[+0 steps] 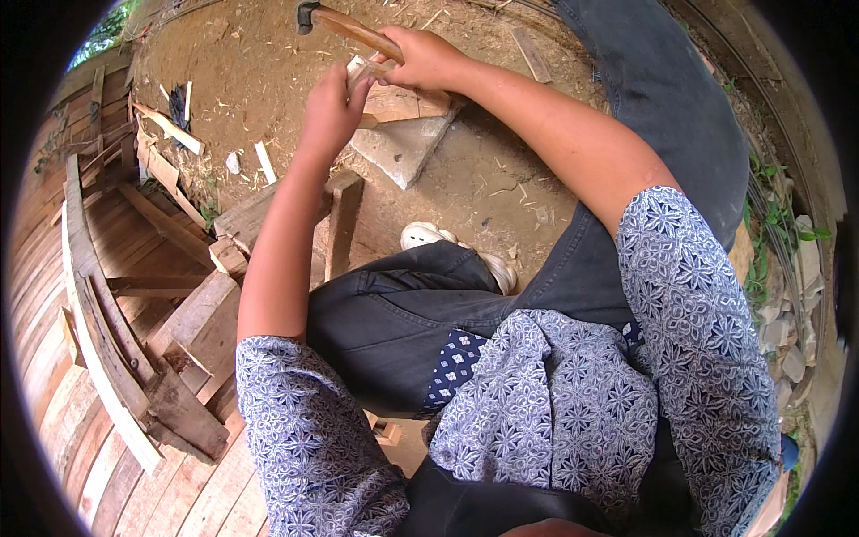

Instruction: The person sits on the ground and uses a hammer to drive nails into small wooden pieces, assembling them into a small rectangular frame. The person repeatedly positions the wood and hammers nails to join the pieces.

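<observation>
At the top of the view, my right hand point(424, 59) is closed around the wooden handle of a hammer point(349, 29), whose dark metal head points left. Close beside it, my left hand point(331, 109) pinches a small pale piece of wood point(358, 68). The fingers of my right hand come near that piece or touch it; I cannot tell which. Below both hands a wooden block point(398, 104) lies on a flat grey stone slab point(403, 150) on the ground.
Wood scraps point(170, 127) and shavings lie on the dirt floor point(233, 54). To the left stand a wooden frame point(204, 324) and a plank wall point(98, 474). My dark trousers point(671, 125) and a white shoe point(428, 234) are below. Stones point(793, 362) line the right edge.
</observation>
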`<state>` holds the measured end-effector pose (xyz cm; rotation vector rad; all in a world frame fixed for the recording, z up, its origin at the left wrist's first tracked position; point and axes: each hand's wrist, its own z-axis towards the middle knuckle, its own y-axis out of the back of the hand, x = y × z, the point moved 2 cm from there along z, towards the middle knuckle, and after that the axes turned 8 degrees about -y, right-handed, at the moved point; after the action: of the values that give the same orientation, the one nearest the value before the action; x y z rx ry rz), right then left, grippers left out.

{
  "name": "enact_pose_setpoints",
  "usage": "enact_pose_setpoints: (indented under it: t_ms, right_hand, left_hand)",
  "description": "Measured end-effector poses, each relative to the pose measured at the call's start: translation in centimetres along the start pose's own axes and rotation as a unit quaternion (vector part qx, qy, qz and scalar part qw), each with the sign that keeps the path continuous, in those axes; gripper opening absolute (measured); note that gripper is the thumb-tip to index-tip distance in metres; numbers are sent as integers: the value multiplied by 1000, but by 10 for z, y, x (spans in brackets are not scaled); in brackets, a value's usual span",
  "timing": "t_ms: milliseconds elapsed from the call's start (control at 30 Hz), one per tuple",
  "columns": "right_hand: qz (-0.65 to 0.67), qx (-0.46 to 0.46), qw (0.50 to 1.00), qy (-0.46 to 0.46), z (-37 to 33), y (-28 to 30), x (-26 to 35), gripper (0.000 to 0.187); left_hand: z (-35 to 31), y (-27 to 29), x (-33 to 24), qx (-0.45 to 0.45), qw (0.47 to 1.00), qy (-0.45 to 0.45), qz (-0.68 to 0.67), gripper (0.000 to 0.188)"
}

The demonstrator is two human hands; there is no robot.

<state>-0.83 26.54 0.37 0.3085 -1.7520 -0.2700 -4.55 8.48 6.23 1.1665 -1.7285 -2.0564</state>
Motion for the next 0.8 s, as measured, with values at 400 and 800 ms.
enact_pose_setpoints:
  t_ms: [400,800]
  right_hand:
    - [-6,8,1000,1,0,0,-5,71]
    - [3,43,999,16,-5,3,-7,69]
  left_hand:
    - [0,13,-1,95,994,60,-12,38]
    - [-5,9,-6,86,996,26,7,40]
